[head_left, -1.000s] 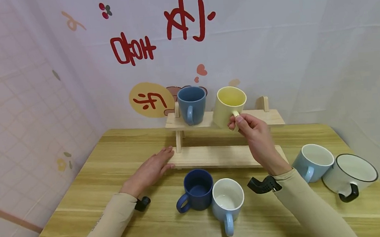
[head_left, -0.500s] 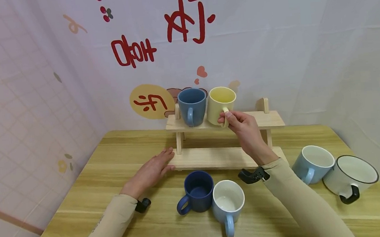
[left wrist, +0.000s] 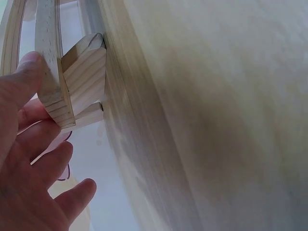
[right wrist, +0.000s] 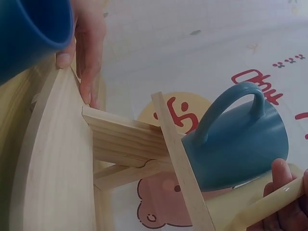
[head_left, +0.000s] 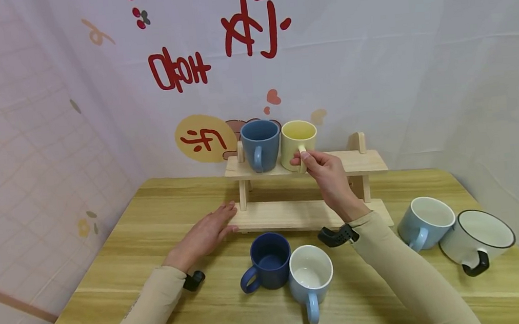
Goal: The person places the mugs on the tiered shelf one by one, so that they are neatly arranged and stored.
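On the upper board of a two-tier wooden shelf (head_left: 356,160) stands a yellow mug (head_left: 289,144), its base at the board and its handle facing me. My right hand (head_left: 327,174) pinches that handle between thumb and fingers. Close on the mug's left, a steel-blue mug (head_left: 260,144) stands upright on the same board. My left hand (head_left: 203,239) rests at the left end of the lower board, fingers extended. The left wrist view has the thumb (left wrist: 30,72) on one side of the board end (left wrist: 50,86) and fingers on the other.
A navy mug (head_left: 272,271) and a light-blue mug with white inside (head_left: 313,275) stand before the shelf. At right are another light-blue mug (head_left: 425,232) and a white mug with black rim (head_left: 463,247), on the wooden table (head_left: 170,200). A printed cloth (head_left: 372,70) hangs behind.
My right hand has brought the yellow mug left and slightly down, close beside the steel-blue mug on the upper board. My left hand has stayed at the shelf's left end.
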Demonstrator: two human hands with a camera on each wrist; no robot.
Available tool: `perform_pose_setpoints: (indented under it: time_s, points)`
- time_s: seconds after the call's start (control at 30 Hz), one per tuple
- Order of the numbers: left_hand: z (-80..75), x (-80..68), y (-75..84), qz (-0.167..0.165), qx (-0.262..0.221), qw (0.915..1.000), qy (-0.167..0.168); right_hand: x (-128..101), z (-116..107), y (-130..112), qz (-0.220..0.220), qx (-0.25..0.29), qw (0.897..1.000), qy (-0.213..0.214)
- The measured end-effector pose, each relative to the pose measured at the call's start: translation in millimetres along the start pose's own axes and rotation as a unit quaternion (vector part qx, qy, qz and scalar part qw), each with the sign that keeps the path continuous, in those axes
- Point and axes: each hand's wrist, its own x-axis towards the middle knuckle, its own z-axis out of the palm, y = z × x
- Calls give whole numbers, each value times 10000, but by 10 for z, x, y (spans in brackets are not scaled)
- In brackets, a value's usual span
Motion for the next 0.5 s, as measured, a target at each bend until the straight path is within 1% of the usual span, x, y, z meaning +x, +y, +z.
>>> perform_pose_setpoints:
  time_s: [0.17,0.33,0.4,0.5]
  points:
    - [-1,-2,-8,56,-46,10000,67,34,22,-19,67,-73,9995,-300]
    - [3,6,-12,52,-60,9999,64,53,-6,-66,301,-165,9970,-698]
    - [7,8,-13,27,-83,9999,72,49,-36,-82,319,-386,9956,-797]
    - [15,5,-18,-10,-112,9999,84,1,-100,-98,230,-845,9931,-778]
